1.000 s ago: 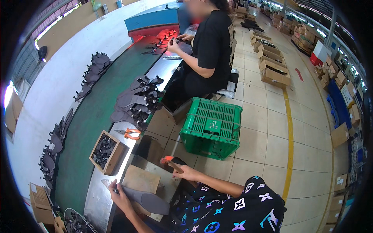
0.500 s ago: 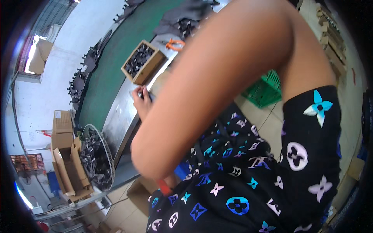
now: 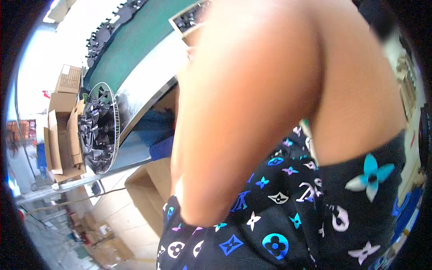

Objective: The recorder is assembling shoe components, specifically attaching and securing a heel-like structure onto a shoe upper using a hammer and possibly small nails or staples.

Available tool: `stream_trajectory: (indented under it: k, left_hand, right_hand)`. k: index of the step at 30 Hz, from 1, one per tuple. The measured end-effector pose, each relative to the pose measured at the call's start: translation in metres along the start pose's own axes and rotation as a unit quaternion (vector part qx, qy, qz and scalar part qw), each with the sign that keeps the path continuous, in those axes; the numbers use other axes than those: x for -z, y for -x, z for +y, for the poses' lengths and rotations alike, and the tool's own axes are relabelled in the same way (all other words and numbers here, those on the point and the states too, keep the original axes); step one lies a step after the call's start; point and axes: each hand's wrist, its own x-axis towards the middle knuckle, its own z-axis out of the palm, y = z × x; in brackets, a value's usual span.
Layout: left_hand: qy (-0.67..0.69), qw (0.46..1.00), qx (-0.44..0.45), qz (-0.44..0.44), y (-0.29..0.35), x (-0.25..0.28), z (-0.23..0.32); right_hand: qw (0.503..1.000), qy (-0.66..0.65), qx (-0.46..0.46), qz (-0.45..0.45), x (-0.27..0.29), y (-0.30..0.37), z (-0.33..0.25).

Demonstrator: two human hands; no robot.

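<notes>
My raised, bent right arm (image 3: 256, 99) fills the middle of the picture, very close and smeared by motion. Its fingers do not show, so what the right hand holds, if anything, is hidden. Past the arm's edge I can make out only a sliver of my left hand (image 3: 191, 54), on the metal table edge (image 3: 150, 67) just below a small open box (image 3: 186, 38). That box holds small black parts (image 3: 189, 19) and is partly cut off by my arm. Whether the left hand grips something is hidden.
A green work surface (image 3: 121, 49) runs behind the metal edge, with dark flat parts (image 3: 101, 38) along its far side. At left, a round wire-rimmed basket (image 3: 116, 121) of black pieces stands beside open cardboard boxes (image 3: 56, 144). Another carton (image 3: 144, 198) sits below the table.
The view has shifted, and my right arm looms larger and covers more. The small box and my left hand now appear higher up. The orange-handled pliers and green crate have gone from sight.
</notes>
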Motion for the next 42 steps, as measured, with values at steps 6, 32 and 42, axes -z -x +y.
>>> stream_trajectory:
  k: [6, 32, 42]
  left_hand:
    - [0.025, 0.995, -0.085, -0.055, 0.004, -0.001, 0.051]
    - [0.552, 0.67, -0.071, -0.491, 0.05, -0.002, 0.284]
    - [0.525, 0.717, -0.1, -0.448, 0.074, 0.044, 0.259]
  right_hand:
    - [0.997, 0.019, -0.069, -0.036, -0.028, 0.122, 0.078]
    - [0.246, -0.606, -0.533, 0.537, -0.331, 0.226, 0.066]
    - [0.253, -0.638, -0.426, 0.589, -0.307, 0.208, 0.095]
